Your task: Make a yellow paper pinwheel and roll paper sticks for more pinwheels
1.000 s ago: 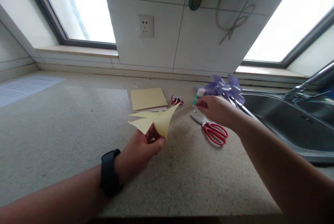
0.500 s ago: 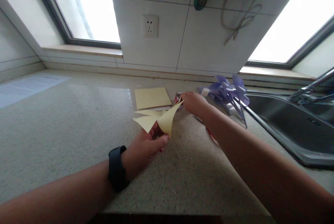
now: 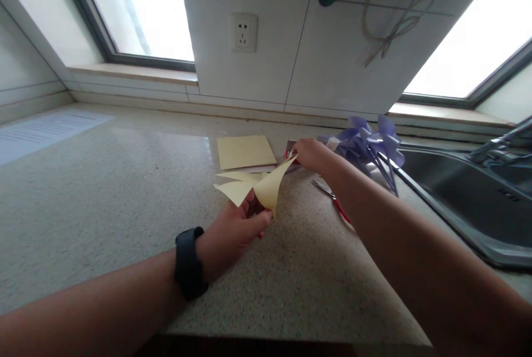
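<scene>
My left hand point(image 3: 236, 229), with a dark watch on its wrist, is closed on a pale yellow paper pinwheel point(image 3: 269, 186). The paper is cut into pointed flaps, and some of them curl upward. Farther back, my right hand point(image 3: 311, 154) reaches down with curled fingers at a small red and dark item point(image 3: 290, 148), perhaps a box. The tip of a paper flap hides part of those fingers, so what they grip cannot be made out. Behind the pinwheel lies a stack of yellow paper squares point(image 3: 246, 152). Scissors point(image 3: 332, 196) with red handles rest partly under my right forearm.
Purple paper pinwheels point(image 3: 366, 141) on sticks lie beside the steel sink point(image 3: 449, 190) at the right. A printed sheet point(image 3: 45, 132) is on the speckled counter point(image 3: 124, 196) at the far left. A socket point(image 3: 244, 32) and hanging cords point(image 3: 390, 30) are on the wall.
The camera view has shifted slightly, and more of the scissors shows beside my right forearm. My left hand keeps hold of the pinwheel; my right hand stays at the small red item.
</scene>
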### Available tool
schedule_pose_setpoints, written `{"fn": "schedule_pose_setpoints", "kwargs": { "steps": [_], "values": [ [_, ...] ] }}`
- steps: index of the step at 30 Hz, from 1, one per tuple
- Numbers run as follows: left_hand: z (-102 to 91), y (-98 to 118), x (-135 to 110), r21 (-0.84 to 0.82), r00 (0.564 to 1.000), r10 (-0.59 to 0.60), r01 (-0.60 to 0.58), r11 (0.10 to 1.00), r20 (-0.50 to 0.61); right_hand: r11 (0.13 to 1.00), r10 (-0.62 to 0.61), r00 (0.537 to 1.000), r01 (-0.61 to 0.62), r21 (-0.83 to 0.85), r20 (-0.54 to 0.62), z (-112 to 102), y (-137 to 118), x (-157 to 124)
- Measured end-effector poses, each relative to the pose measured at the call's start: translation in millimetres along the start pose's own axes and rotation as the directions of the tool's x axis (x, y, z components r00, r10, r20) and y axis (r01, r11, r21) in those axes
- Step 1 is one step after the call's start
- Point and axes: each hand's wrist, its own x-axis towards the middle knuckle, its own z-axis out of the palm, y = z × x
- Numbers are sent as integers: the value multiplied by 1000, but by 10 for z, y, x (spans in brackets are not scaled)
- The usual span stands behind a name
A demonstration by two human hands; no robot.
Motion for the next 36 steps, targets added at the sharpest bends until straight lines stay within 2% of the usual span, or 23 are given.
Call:
{"fn": "schedule_pose_setpoints", "kwargs": {
  "steps": [5, 9, 22, 26, 36],
  "values": [
    [-8, 0, 0, 7, 1000, 10, -10, 1000, 4, 1000, -16, 999, 16, 1, 47, -103, 16, 27],
    [-8, -15, 3, 2, 1000, 17, -17, 1000, 5, 1000, -25, 999, 25, -8, 28, -87, 32, 55],
    [9, 4, 9, -12, 999, 24, -24, 1000, -23, 999, -43, 973, 48, 18, -228, 76, 97, 23],
    [7, -3, 25, -15, 1000, 21, -21, 1000, -23, 997, -68, 961, 71, 0, -270, 105, 122, -34],
    [-12, -47, 17, 5, 999, 23, -23, 1000, -27, 992, -123, 977, 117, -42, -174, 167, 110, 16]
  ]
}}
